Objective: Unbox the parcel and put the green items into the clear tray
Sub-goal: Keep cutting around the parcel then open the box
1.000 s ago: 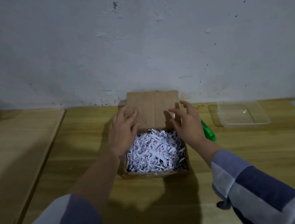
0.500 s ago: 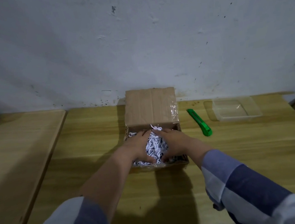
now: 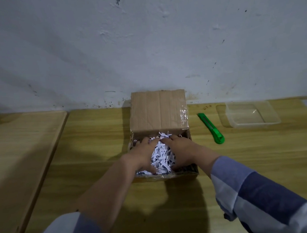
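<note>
Wooden table point(image 3: 96, 148) against scuffed white wall point(image 3: 143, 43). Cardboard box point(image 3: 158, 112) at centre, lid flap folded back, filled with white shredded paper point(image 3: 162, 157). Left hand point(image 3: 143, 155) and right hand point(image 3: 184, 151) both sunk into shreds, fingers curled around a heap between them; fingertips buried, exact grip unclear. Green utility knife point(image 3: 211, 128) right of box, apart from it. Clear tray point(image 3: 270, 120) further right, near wall. No green items visible inside box.
</note>
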The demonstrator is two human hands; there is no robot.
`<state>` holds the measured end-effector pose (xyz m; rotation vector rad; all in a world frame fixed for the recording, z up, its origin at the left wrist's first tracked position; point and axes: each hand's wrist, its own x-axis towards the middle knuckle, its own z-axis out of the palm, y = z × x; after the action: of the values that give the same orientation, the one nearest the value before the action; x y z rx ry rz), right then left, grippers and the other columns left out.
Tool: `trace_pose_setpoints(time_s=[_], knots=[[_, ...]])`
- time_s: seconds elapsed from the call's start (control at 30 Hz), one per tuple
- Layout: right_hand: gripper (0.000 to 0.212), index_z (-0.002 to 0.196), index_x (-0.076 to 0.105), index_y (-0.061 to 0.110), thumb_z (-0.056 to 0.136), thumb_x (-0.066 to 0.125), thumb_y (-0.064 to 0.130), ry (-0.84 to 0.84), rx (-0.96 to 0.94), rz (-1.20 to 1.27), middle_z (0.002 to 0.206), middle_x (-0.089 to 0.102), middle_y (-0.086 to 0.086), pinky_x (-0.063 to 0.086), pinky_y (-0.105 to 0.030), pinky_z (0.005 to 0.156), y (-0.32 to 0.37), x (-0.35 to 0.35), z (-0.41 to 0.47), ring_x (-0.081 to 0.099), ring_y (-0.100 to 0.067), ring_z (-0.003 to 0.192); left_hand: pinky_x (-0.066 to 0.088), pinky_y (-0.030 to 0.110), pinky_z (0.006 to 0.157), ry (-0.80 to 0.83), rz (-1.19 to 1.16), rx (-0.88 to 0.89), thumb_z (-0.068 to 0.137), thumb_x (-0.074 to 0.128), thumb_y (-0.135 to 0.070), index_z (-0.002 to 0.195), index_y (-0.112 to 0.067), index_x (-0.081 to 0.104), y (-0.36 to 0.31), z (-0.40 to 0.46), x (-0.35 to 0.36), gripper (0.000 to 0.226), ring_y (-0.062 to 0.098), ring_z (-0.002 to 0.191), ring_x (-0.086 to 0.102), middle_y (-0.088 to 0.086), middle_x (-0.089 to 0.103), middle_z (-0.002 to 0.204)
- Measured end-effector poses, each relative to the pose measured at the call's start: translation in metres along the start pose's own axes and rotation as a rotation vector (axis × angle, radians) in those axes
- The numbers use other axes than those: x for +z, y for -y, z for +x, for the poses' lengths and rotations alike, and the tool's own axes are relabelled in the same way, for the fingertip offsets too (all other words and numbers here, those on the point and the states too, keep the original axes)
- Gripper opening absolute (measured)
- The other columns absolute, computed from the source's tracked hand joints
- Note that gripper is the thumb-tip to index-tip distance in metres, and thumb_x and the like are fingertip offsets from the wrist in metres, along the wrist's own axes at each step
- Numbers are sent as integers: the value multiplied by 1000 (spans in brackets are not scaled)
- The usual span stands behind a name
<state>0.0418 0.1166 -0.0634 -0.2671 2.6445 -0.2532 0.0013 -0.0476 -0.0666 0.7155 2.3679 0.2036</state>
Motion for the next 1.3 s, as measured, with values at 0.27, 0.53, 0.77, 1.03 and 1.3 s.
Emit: trace_pose_setpoints(time_s=[0.27, 0.53, 0.77, 1.03, 1.3], knots=[[101, 143, 20, 17, 63, 80, 27, -75, 3, 74, 130, 45, -17, 43, -37, 96, 8, -1, -11, 51, -36, 115, 43, 34, 96, -245, -115, 21, 64, 84, -16, 143, -26, 36, -6, -14, -4, 93, 27, 119, 49, 6, 43, 136], [100, 144, 23, 19, 63, 82, 22, -271, 7, 178, 135, 42, -12, 43, -31, 87, 14, -54, -43, 53, -30, 111, 43, 33, 95, -469, -164, 80, 64, 83, -3, 143, -28, 36, -23, -29, -45, 95, 28, 125, 45, 4, 43, 139], [96, 140, 28, 18, 61, 83, 20, -403, 115, 168, 128, 46, -14, 48, -40, 90, -16, -84, -100, 55, -34, 108, 39, 29, 81, -552, -66, 222, 70, 79, -19, 138, -31, 41, -82, -24, -74, 79, 30, 115, 51, 5, 47, 132], [95, 138, 31, 19, 58, 83, 22, -396, 232, 203, 128, 48, -13, 47, -38, 90, -97, -51, -176, 55, -32, 109, 38, 27, 84, -472, -106, 342, 71, 75, -10, 139, -27, 41, -188, -2, -28, 78, 28, 116, 49, 7, 45, 128], [91, 138, 33, 19, 61, 80, 30, -224, 253, 340, 128, 44, -13, 44, -34, 94, -200, 48, -222, 52, -33, 113, 40, 39, 102, -269, -130, 226, 76, 75, -10, 142, -29, 37, -276, 36, 77, 78, 29, 124, 44, 5, 41, 134]])
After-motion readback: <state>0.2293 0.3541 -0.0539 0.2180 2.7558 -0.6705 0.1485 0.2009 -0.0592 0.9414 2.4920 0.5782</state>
